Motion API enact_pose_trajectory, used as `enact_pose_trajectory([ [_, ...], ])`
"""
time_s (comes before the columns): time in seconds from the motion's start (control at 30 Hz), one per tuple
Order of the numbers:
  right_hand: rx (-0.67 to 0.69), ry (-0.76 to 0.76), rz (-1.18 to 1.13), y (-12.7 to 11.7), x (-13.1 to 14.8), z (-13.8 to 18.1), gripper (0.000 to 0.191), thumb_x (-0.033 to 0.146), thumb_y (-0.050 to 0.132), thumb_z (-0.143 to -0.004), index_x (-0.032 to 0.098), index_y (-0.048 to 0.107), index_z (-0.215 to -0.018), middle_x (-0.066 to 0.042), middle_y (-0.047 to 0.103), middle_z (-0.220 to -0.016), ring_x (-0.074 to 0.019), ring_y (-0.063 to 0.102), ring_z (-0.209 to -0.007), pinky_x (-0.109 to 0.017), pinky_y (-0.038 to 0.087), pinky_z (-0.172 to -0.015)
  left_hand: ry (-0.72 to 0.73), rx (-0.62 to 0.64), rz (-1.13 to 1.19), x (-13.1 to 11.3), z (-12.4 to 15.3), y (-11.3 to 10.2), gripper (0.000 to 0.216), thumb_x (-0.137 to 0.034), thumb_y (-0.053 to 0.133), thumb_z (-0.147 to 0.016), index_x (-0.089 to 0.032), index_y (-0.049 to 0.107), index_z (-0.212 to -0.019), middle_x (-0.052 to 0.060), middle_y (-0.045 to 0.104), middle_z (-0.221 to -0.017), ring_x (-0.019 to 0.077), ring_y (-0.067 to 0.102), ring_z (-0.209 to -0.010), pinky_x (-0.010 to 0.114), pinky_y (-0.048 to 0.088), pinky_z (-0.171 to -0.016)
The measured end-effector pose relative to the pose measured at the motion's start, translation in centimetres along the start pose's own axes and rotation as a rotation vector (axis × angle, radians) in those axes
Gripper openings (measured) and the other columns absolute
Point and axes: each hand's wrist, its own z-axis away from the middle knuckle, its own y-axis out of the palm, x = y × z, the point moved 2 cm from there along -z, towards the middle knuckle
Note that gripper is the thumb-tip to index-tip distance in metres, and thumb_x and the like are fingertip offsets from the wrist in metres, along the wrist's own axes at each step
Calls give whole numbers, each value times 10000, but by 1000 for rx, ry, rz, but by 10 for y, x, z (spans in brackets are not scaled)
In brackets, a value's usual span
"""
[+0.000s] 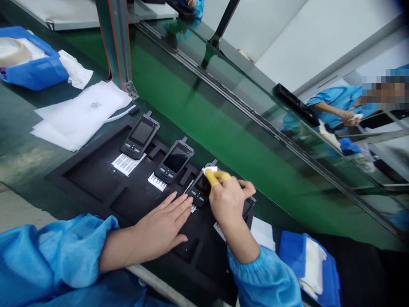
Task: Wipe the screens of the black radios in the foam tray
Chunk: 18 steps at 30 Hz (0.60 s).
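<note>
Wiping is the step in hand, by the look of it: the right hand (228,200) is pinching a small white wipe (209,169) between a thumb and a yellow-cotted finger (213,178), the fingers closed together on the cloth, and is pressing it onto the top end of the third handset (200,191), which is lying directly under those fingertips. Just to the left of that hand, the left hand (162,224) is lying flat and open, fingers together, palm down on the black foam tray (96,170), its fingertips reaching the lower edge of the same handset and seeming to steady it; whether they are actually touching the casing I cannot tell. Beyond the left hand's fingertips, further along the tray, the second handset (175,161) and then the first handset (140,136) are sitting in their recesses, each with a small barcode label (127,164) beside it. Under the right wrist a fourth device (248,207) is partly hidden. Farther out past the first handset, white sheets (79,115) are lying on the green bench, with a blue bin (32,64) beyond them; near the right elbow a blue pack of cloths (306,260) is resting. Across the conveyor another person's sleeve (332,102) is showing.

As a judgement, the next move is calling for light, even strokes down the screen while the flat hand is holding the handset from sliding in its recess.
</note>
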Motion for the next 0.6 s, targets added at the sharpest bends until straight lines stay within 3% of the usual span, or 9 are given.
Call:
enact_pose_trajectory([
  [0.1, 30, -3, -31, -1, 4, -1, 269, 16, 457, -756, 198, 614, -635, -16, 614, -785, -156, 440, -749, -398, 218, -827, -2, 39, -6, -1, -1, 1, 500, -397, 493, -901, -64, 501, -1274, 171, 431, -1405, 293, 378, -1320, 459, 245, -1108],
  [0.27, 87, -102, -110, -14, 21, 16, 255, 17, 481, -741, 213, 632, -678, 7, 634, -886, -135, 451, -741, -376, 226, -819, 3, 44, 1, -2, -1, 1, 510, -404, 445, -920, -60, 478, -1295, 178, 442, -1396, 281, 367, -1328, 453, 217, -1115],
  [0.5, 21, 2, 33, -5, 5, 4, 284, 15, 432, -770, 197, 636, -694, -21, 622, -819, -158, 444, -742, -390, 218, -823, 3, 5, -37, -2, -1, 1, 476, -382, 466, -913, -76, 499, -1277, 158, 454, -1394, 278, 392, -1313, 436, 211, -1117],
  [0.6, 49, -70, -19, -9, 13, 14, 275, 21, 439, -774, 201, 647, -760, -20, 628, -855, -150, 448, -738, -375, 232, -824, 9, -2, -40, -2, 0, 2, 489, -385, 461, -916, -64, 491, -1283, 167, 448, -1396, 281, 393, -1311, 436, 214, -1116],
])
